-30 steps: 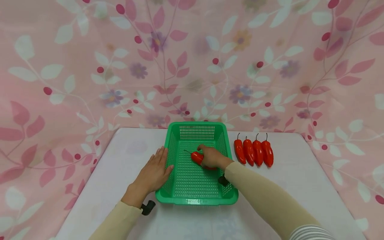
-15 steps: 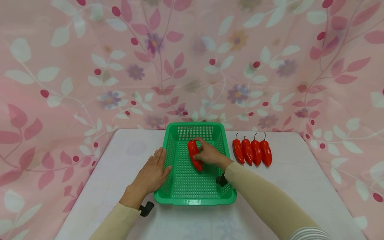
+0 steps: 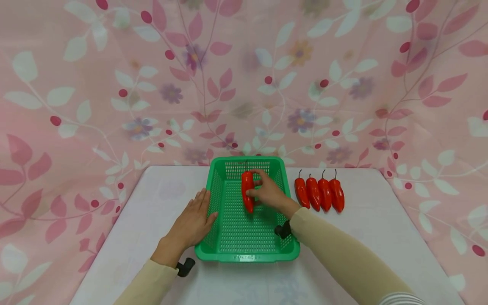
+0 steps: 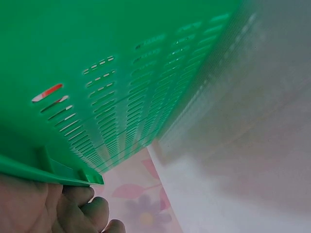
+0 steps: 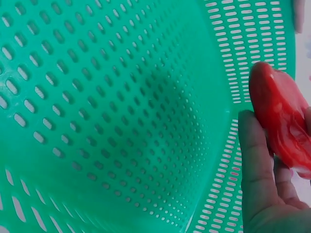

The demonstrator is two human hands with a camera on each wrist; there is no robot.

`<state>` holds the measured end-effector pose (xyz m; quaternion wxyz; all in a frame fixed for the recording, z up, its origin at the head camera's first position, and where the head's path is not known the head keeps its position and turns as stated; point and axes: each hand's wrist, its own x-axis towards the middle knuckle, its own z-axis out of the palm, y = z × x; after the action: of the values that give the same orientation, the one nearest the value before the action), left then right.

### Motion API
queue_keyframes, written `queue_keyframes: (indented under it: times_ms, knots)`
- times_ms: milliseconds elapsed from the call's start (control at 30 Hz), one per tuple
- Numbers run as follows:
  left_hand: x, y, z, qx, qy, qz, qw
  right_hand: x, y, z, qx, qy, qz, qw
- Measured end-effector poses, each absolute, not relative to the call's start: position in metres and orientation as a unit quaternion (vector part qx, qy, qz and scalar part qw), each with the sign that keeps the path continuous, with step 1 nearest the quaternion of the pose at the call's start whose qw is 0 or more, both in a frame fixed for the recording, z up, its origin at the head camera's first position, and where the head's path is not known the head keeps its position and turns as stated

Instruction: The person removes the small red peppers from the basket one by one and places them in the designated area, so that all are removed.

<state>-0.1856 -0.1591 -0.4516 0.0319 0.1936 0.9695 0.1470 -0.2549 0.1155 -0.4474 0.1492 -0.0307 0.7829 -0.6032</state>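
A glossy red chili pepper [image 3: 247,191] is held by my right hand [image 3: 267,190] over the inside of a green plastic basket [image 3: 247,257]. Thumb and fingers grip the pepper from its right side, and its tapered end points toward me. In the right wrist view the same red pepper [image 5: 282,111] is above the perforated floor, clear of it. My left hand [image 3: 192,220] lies with straight fingers along the basket's left rim. The left wrist view has that hand [image 4: 63,208] under the rim, beside the slotted outer wall [image 4: 121,97].
Several red peppers [image 3: 319,195] lie side by side on the white table [image 3: 366,237], right of the basket. Behind the table hangs a pink floral cloth [image 3: 244,76]. Dark wrist cameras [image 3: 186,267] sit under both forearms.
The right hand has turned the pepper from pointing left to nearly straight up and down in the head view, and raised it. The left hand stays at the left rim.
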Motion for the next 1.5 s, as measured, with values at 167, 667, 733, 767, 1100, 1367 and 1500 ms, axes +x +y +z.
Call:
queue_keyframes:
  times_ms: [167,667,733,767,1100,1367,1500]
  knots:
    - [-0.186,-0.160,-0.452,0.197,0.969,0.145,0.029,-0.253,0.119,-0.440,-0.025,0.777,-0.613,0.140]
    - [-0.185,-0.159,-0.452,0.203,0.968,0.148,0.019,-0.248,0.130,-0.422,-0.043,0.758,-0.643,0.106]
    - [-0.185,-0.160,-0.452,0.202,0.968,0.149,0.020,-0.248,0.133,-0.421,-0.041,0.759,-0.642,0.103]
    - [-0.185,-0.160,-0.452,0.202,0.968,0.149,0.020,-0.247,0.134,-0.420,-0.039,0.759,-0.642,0.102]
    - [-0.185,-0.160,-0.451,0.206,0.968,0.145,0.014,-0.239,0.149,-0.405,-0.037,0.740,-0.664,0.096]
    - [-0.185,-0.160,-0.450,0.201,0.968,0.151,0.022,-0.237,0.170,-0.400,-0.029,0.749,-0.658,0.074]
    - [-0.186,-0.159,-0.451,0.200,0.969,0.146,0.024,-0.235,0.185,-0.399,-0.029,0.760,-0.646,0.066]
